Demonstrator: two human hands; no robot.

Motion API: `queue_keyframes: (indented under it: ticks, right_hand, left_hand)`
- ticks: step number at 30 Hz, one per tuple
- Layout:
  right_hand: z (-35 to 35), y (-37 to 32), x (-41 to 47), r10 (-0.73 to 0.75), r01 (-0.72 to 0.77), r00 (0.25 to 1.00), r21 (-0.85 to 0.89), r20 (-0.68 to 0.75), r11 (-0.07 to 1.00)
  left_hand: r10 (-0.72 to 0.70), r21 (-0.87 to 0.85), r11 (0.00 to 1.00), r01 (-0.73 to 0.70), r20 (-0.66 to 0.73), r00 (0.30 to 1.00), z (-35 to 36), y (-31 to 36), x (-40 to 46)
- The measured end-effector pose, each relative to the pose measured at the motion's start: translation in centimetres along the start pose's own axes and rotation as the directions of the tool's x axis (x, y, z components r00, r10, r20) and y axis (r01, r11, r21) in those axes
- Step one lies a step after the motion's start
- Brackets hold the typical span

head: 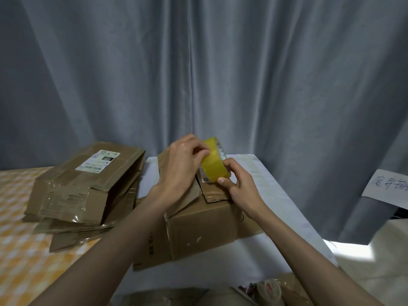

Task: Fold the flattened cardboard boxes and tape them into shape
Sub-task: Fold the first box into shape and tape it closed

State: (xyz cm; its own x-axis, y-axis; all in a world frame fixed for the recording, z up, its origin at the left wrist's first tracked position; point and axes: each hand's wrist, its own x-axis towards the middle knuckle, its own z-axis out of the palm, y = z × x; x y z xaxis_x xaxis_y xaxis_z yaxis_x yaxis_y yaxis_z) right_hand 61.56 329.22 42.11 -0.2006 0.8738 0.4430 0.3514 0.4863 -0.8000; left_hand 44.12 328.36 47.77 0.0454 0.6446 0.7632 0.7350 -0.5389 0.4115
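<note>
Hands: left hand (182,161) pinches at the upper edge of the tape roll (215,161), fingertips on its outer face, likely picking for the loose end. Right hand (237,186) grips the same roll from below and the side, thumb across the lower rim, to steady it against the picking.

Bench: white-covered bench (276,195) carries the work, so the box sits at a height both arms reach without strain.

Flat pile: stack of flattened boxes (86,184) lies to the left on a yellow checked cloth (19,239), well apart from the work. Probably stock waiting its turn. Top one bears a white label (100,161) and old clear tape.

Box in hand: folded box (203,230) stands on the bench directly under the hands, near the person. Top flaps (212,193) meet roughly but sit slightly raised, seam untaped as far as I can tell.

Tape roll: yellow, held on edge just above the flap seam, close enough that a freed strip can go straight down.

Judgement: folding of this box looks done; taping not yet begun. Risk: flaps springing up while both hands are busy with the roll.

Paper: sheet with handwriting (388,184) at the right edge, unread.
</note>
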Motion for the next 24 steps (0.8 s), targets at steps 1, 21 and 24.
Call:
queue_keyframes:
  ticks: [1,21,24]
  right_hand:
    - [0.0,0.0,0.1,0.000,0.000,1.000,-0.004,-0.002,1.000]
    - [-1.5,-8.9,6.2,0.117,-0.119,0.992,-0.042,-0.043,0.992]
    - [-0.4,-9.4,6.8,0.160,-0.158,0.986,-0.055,0.045,0.986]
  left_hand:
    - [-0.008,0.013,1.000,0.008,0.009,1.000,0.1,0.1,0.2]
    - [-0.261,-0.219,0.898,0.381,0.432,0.863,-8.0,-1.9,11.5]
    - [-0.354,-0.133,0.860,0.493,0.541,0.763,-7.2,-3.8,11.1]
